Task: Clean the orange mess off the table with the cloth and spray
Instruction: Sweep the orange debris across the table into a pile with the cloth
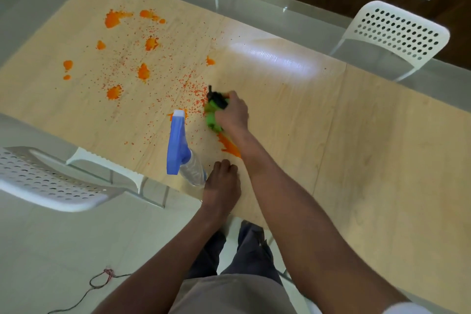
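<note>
My right grip point(233, 115) is clenched around the green cloth point(213, 120), pressed on the surface point(356, 135) at centre among orange specks, a smear point(229, 146) just at its 5 o'clock. The spray bottle point(182, 150) stands at 8 o'clock of the cloth; my left grip point(223, 183) rests beside it, fingers curled, holding nothing. Barely begun, I judge: the big blots point(114, 19) toward 10 o'clock look untouched.
</note>
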